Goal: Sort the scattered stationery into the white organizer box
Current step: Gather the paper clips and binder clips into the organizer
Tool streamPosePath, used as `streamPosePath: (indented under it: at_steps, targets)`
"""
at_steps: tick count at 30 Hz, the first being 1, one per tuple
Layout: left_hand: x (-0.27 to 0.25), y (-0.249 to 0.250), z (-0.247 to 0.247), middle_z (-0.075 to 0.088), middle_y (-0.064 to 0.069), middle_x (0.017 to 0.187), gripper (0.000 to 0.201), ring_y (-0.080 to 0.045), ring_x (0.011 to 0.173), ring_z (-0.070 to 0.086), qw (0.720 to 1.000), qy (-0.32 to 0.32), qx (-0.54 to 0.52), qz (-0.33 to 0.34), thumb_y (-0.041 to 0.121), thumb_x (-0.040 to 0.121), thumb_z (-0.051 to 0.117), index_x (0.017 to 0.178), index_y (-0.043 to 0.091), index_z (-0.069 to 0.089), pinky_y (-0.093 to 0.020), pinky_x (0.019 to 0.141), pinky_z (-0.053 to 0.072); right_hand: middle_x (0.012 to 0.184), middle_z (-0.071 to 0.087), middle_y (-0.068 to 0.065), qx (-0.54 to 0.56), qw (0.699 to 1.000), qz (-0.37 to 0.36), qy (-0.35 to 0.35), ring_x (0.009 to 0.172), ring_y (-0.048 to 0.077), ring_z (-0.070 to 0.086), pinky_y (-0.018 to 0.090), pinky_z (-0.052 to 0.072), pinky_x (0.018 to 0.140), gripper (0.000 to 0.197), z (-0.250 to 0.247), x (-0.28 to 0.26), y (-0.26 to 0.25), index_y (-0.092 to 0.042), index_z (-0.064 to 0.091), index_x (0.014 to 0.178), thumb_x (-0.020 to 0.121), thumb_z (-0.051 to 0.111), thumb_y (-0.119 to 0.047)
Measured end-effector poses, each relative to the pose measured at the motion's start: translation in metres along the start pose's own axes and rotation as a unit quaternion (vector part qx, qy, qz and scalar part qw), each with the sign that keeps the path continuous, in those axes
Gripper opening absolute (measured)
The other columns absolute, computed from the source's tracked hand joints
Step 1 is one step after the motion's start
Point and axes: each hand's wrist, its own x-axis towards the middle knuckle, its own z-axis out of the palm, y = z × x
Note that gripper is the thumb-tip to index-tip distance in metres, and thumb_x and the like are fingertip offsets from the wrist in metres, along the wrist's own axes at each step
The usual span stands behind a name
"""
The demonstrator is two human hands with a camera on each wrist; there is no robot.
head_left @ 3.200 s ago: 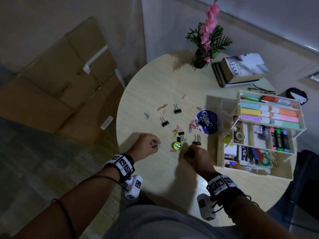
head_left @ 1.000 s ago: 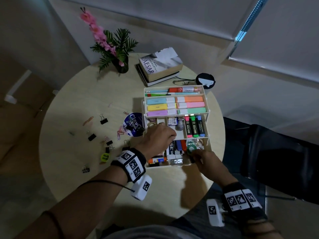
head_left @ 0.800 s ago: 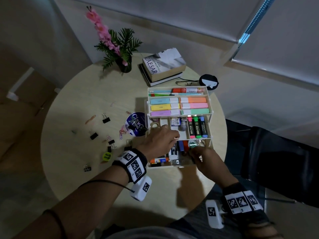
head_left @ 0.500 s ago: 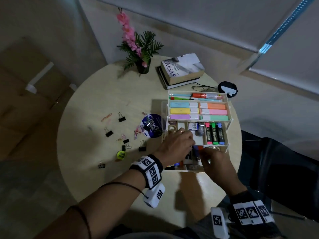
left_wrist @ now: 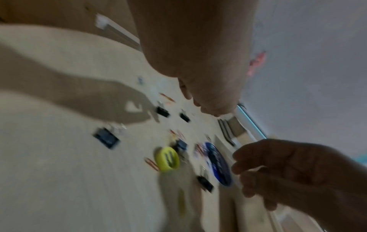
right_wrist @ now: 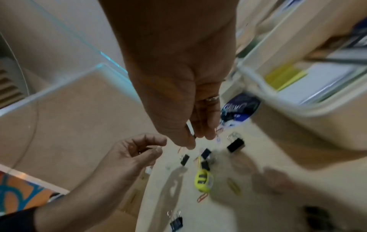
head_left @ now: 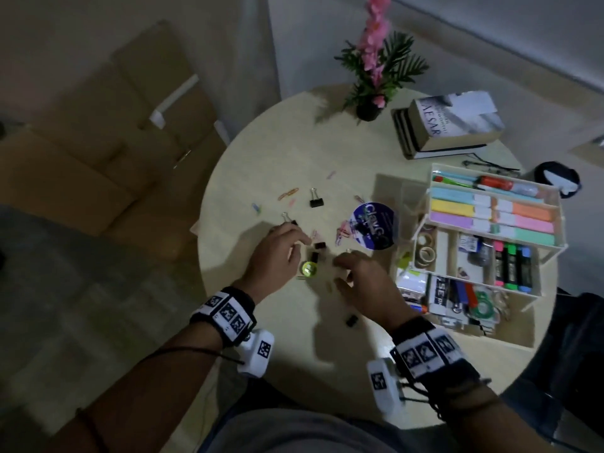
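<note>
The white organizer box stands on the right of the round table, holding highlighters, sticky notes and tape. Black binder clips, coloured paper clips, a yellow round piece and a blue round lid lie scattered left of it. My left hand hovers over the clips, its fingers loosely curled, and I see nothing in it. My right hand hovers beside the yellow piece, fingers relaxed and empty. One clip lies near my right wrist.
A potted pink flower, stacked books and a black round object sit at the table's back. Cardboard boxes stand on the floor to the left. A dark chair is at the right.
Both hands have left the organizer box and moved left to above the scattered clips. The head view has turned left with them.
</note>
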Motion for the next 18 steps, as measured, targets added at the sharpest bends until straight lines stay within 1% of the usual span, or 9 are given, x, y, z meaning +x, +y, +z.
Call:
streamPosePath:
  at_steps: [1, 3, 5, 6, 9, 12, 14, 16, 18]
  targets:
    - [-0.005, -0.012, -0.008, 0.062, 0.004, 0.109, 0.023, -0.016, 0.095, 0.060, 1.000, -0.004, 0.000, -0.024, 0.002, 0.095, 0.057, 0.103, 0.019, 0.070, -0.037, 0.085, 0.054, 0.117, 0.063, 0.007, -0.008, 1.000, -0.001, -0.021, 0.089, 0.028, 0.069, 0.038, 0.056, 0.080, 0.042, 0.012, 0.013, -0.004, -0.021, 0.065, 0.128, 0.086, 0.071, -0.013]
    - [-0.014, -0.029, -0.024, 0.062, 0.007, 0.108, 0.022, -0.013, 0.089, 0.059, 0.998, -0.025, 0.000, -0.056, 0.005, 0.097, 0.058, 0.104, 0.022, 0.070, -0.035, 0.082, 0.054, 0.129, 0.055, 0.010, -0.036, 0.998, 0.000, -0.049, 0.095, 0.033, 0.068, 0.041, 0.056, 0.081, 0.055, 0.036, 0.033, -0.013, -0.023, 0.059, 0.139, 0.087, 0.065, -0.003]
    - [-0.023, -0.041, -0.035, 0.061, 0.010, 0.106, 0.022, -0.009, 0.085, 0.057, 0.996, -0.054, -0.008, -0.072, 0.005, 0.097, 0.060, 0.105, 0.023, 0.071, -0.032, 0.079, 0.053, 0.137, 0.047, 0.013, -0.088, 0.994, -0.010, -0.069, 0.095, 0.035, 0.069, 0.041, 0.058, 0.078, 0.068, 0.058, 0.044, -0.021, -0.024, 0.052, 0.148, 0.087, 0.055, 0.008]
    - [-0.026, -0.045, -0.038, 0.060, 0.012, 0.106, 0.022, -0.008, 0.084, 0.057, 0.995, -0.070, -0.016, -0.072, 0.006, 0.097, 0.061, 0.106, 0.023, 0.071, -0.031, 0.077, 0.053, 0.138, 0.044, 0.014, -0.117, 0.990, -0.020, -0.073, 0.094, 0.035, 0.069, 0.041, 0.059, 0.076, 0.071, 0.067, 0.047, -0.022, -0.024, 0.050, 0.150, 0.087, 0.054, 0.009]
    - [-0.032, -0.053, -0.039, 0.061, 0.013, 0.106, 0.020, -0.011, 0.083, 0.061, 0.991, -0.119, -0.028, -0.062, 0.007, 0.097, 0.063, 0.107, 0.022, 0.072, -0.033, 0.077, 0.056, 0.137, 0.042, 0.016, -0.158, 0.985, -0.026, -0.071, 0.093, 0.034, 0.069, 0.039, 0.060, 0.075, 0.065, 0.082, 0.050, -0.021, -0.019, 0.047, 0.151, 0.092, 0.056, 0.005]
    - [-0.030, -0.053, -0.036, 0.063, 0.009, 0.108, 0.017, -0.011, 0.084, 0.061, 0.988, -0.143, -0.032, -0.039, 0.008, 0.097, 0.065, 0.106, 0.021, 0.072, -0.033, 0.078, 0.057, 0.135, 0.044, 0.016, -0.139, 0.988, -0.008, -0.061, 0.085, 0.030, 0.069, 0.034, 0.059, 0.073, 0.058, 0.084, 0.051, -0.020, -0.014, 0.049, 0.149, 0.094, 0.056, 0.004]
    - [-0.024, -0.053, -0.034, 0.064, 0.007, 0.108, 0.016, -0.013, 0.084, 0.062, 0.988, -0.152, -0.031, -0.025, 0.009, 0.096, 0.065, 0.105, 0.020, 0.072, -0.035, 0.078, 0.057, 0.134, 0.043, 0.015, -0.124, 0.991, -0.005, -0.054, 0.082, 0.028, 0.068, 0.031, 0.057, 0.069, 0.055, 0.081, 0.047, -0.022, -0.015, 0.048, 0.148, 0.096, 0.057, 0.001]
    - [-0.015, -0.051, -0.030, 0.064, 0.007, 0.107, 0.015, -0.015, 0.084, 0.063, 0.986, -0.161, -0.036, -0.019, 0.009, 0.096, 0.065, 0.104, 0.020, 0.072, -0.038, 0.077, 0.057, 0.130, 0.045, 0.014, -0.089, 0.995, 0.005, -0.038, 0.081, 0.029, 0.065, 0.029, 0.052, 0.067, 0.047, 0.076, 0.039, -0.022, -0.014, 0.054, 0.141, 0.096, 0.059, 0.000]
    - [-0.001, -0.048, -0.025, 0.063, 0.008, 0.108, 0.015, -0.017, 0.083, 0.063, 0.984, -0.171, -0.039, -0.009, 0.010, 0.096, 0.064, 0.104, 0.021, 0.072, -0.038, 0.077, 0.058, 0.120, 0.051, 0.009, -0.044, 0.999, 0.020, -0.010, 0.082, 0.027, 0.062, 0.030, 0.050, 0.070, 0.040, 0.067, 0.029, -0.018, -0.013, 0.059, 0.131, 0.093, 0.063, -0.001]
